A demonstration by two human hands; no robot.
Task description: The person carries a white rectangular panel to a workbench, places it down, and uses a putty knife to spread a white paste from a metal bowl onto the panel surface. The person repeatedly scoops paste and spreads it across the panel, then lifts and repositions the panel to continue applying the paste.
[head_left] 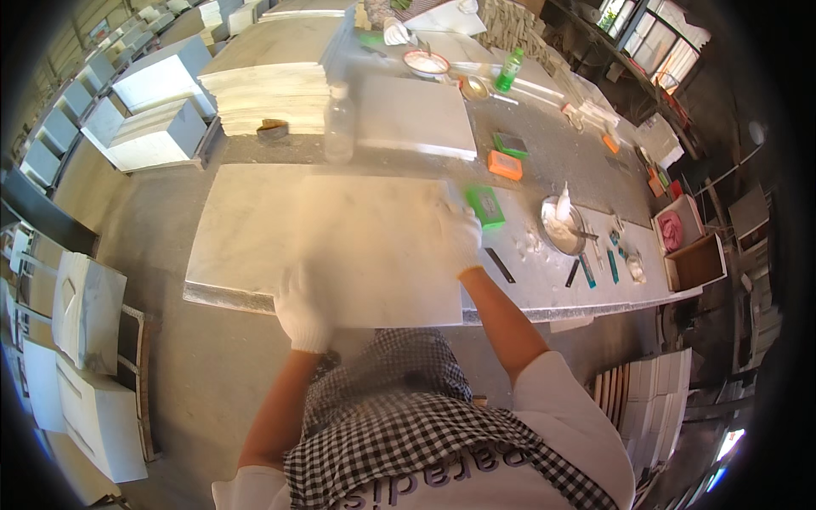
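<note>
A pale, smooth, flat rectangular slab (382, 255), faintly mottled and slightly blurred, lies at the desk's (527, 291) near edge. The gloved left hand (300, 314) grips its near left edge; the gloved right hand (460, 231) grips its far right edge.

slab (382, 255) — smooth, matt stone | gloves (302, 314) — knit cloth | green plastic bottle (510, 70)
</note>
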